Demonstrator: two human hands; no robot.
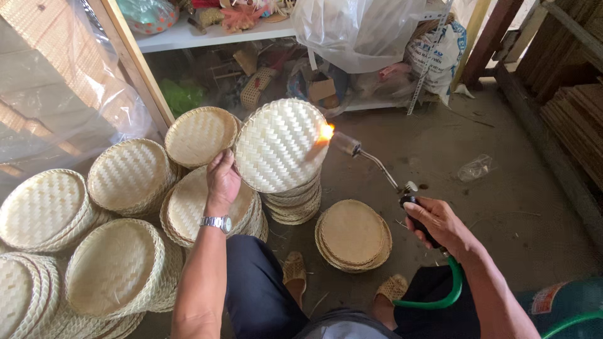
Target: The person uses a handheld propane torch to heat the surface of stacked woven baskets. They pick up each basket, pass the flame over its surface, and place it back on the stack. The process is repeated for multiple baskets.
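My left hand (222,180), a watch on its wrist, grips the left rim of a round woven bamboo tray (279,145) and holds it up, tilted toward me. My right hand (436,221) grips the black handle of a gas torch (377,164). The torch's metal tube reaches up and left, and its orange flame (326,132) touches the tray's upper right rim. A green hose (447,295) runs from the torch handle down past my right knee.
Stacks of woven trays (129,176) crowd the floor at left and centre, and one low stack (353,234) lies by my feet. Shelves with plastic bags (358,28) stand behind. A clear plastic bottle (474,168) lies on the concrete at right, near wooden slats (575,119).
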